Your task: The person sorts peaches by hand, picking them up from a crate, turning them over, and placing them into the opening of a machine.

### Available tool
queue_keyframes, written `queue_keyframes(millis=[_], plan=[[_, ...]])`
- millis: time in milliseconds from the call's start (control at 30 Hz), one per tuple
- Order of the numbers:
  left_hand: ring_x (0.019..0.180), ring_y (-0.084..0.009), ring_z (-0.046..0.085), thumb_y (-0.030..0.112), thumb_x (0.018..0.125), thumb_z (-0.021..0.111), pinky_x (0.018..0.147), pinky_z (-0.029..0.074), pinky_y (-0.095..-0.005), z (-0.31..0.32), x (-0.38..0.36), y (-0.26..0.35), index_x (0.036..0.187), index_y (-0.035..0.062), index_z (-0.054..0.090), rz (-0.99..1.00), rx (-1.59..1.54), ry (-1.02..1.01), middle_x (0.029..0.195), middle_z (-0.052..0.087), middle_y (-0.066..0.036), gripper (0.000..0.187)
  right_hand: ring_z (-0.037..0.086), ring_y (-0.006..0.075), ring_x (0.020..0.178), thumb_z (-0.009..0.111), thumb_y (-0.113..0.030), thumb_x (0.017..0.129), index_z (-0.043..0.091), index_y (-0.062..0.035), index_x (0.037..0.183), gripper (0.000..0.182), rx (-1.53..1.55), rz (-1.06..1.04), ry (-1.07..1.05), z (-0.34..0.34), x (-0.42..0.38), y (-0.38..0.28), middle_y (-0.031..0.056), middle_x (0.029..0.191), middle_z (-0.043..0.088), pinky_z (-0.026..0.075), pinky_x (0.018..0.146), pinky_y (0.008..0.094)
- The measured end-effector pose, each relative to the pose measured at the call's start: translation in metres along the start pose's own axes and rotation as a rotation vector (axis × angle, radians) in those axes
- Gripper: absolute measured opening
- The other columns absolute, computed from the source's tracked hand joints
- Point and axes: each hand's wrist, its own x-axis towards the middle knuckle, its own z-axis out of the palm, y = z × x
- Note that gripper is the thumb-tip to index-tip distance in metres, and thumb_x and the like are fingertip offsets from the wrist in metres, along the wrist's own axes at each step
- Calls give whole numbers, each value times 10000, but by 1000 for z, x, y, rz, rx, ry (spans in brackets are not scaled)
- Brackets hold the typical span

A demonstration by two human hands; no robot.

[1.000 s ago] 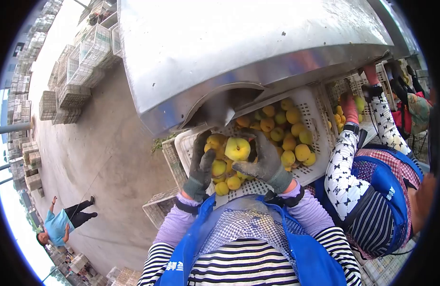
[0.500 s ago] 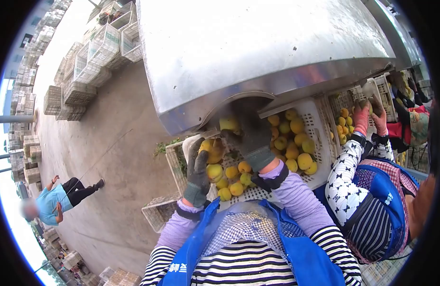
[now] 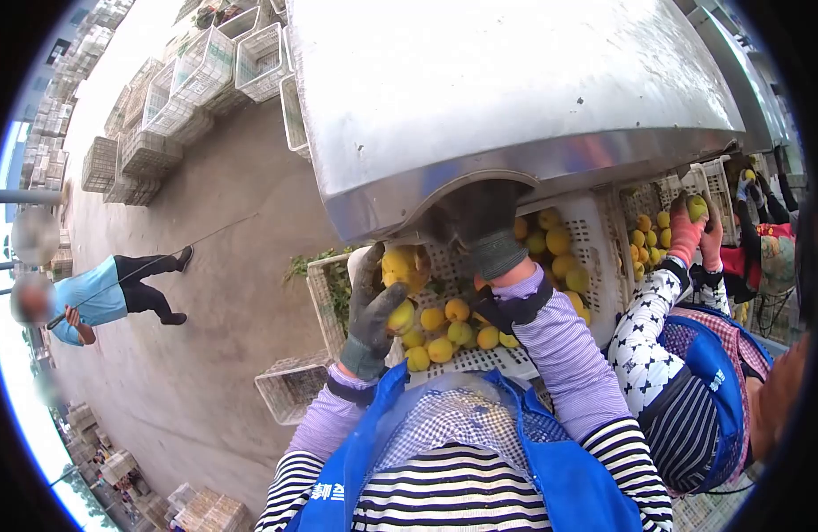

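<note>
My left hand (image 3: pixel 371 315), in a dark grey glove, is closed around a yellow peach (image 3: pixel 401 316). A larger yellow peach (image 3: pixel 402 268) sits just beyond, against its fingertips. Under the curved cut-out of a metal machine (image 3: pixel 524 164), my right hand (image 3: pixel 493 232) reaches into shadow; its fingers are hidden, and whether they hold anything does not show. Below both hands stands a white plastic crate (image 3: pixel 595 253) with several yellow-orange peaches (image 3: pixel 440 349) in it.
At my right a co-worker in pink gloves (image 3: pixel 688 232) holds a greenish fruit (image 3: pixel 697 207) over another crate of fruit. An empty crate (image 3: pixel 289 390) lies at left. Stacked crates (image 3: pixel 152 151) line the floor, where a person in blue (image 3: pixel 94 293) carries a long thin stick.
My right hand has gone deeper under the cut-out, and the peach seen by its fingers is out of sight. My left fingers have closed round a lower peach. The person at left has moved.
</note>
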Motion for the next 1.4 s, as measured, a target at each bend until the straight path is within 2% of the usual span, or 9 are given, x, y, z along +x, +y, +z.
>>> queue_keyframes(millis=[133,233,333,467,700,967,1033,1167,1400], plan=[[1211,-247,534,79,862,636,1025,447,-376,3,-6,-3,1382,1,404,12,-15,-32,1327,519,-144,575,626,292,918,864,-387,647,662,-37,1078,590,460,282,-132,-59,-20,-29,109,944,649,503,806,448],[1171,-234,555,86,860,640,1004,462,-363,24,-2,2,1336,-13,424,64,-36,-100,1285,537,-140,532,602,302,1016,886,-438,604,572,-33,1256,830,313,-30,-63,-54,-67,-17,136,1089,612,510,844,428],[1163,-230,555,101,860,646,1006,462,-364,41,-1,5,1322,-20,430,26,39,-78,1271,541,-149,524,578,310,1061,896,-438,590,493,-38,1353,951,359,73,-83,-59,-93,-14,161,1193,562,518,844,405],[1078,-202,571,185,932,631,932,478,-340,40,-9,3,1271,-15,482,-118,104,-37,1191,581,-126,421,579,351,1100,842,-384,626,499,-97,1372,870,98,-257,-139,-66,-110,-4,155,1268,524,513,877,444],[835,-93,511,154,982,593,756,453,-246,9,-29,-28,1027,21,581,67,242,-153,938,570,-16,142,583,337,1072,902,-246,575,538,-48,1293,829,446,-44,-35,-45,-125,-14,170,1232,541,500,917,429],[844,-151,614,165,1004,530,728,506,-285,21,13,-3,1071,-4,593,210,549,29,988,623,-72,193,599,355,1051,855,-382,664,562,-31,1242,737,153,4,100,-28,-66,-18,191,1158,601,521,871,421],[824,-216,677,134,992,533,718,563,-336,20,15,-7,1107,-38,583,25,205,121,1018,642,-133,212,622,357,1019,821,-440,688,581,-35,1223,713,-20,3,134,-1,-64,0,193,1132,621,536,828,426],[852,-230,686,44,898,599,723,586,-326,10,7,-11,1122,-60,577,196,512,38,1014,637,-155,248,666,353,947,803,-476,689,612,-40,1180,685,-199,-35,214,10,-62,1,185,1101,648,556,772,435],[906,-248,681,41,923,586,775,589,-360,4,6,-16,1177,-48,557,182,520,30,1066,636,-159,271,632,350,905,788,-434,733,626,-56,1131,572,37,-11,27,17,-26,14,173,1040,643,494,776,471]])
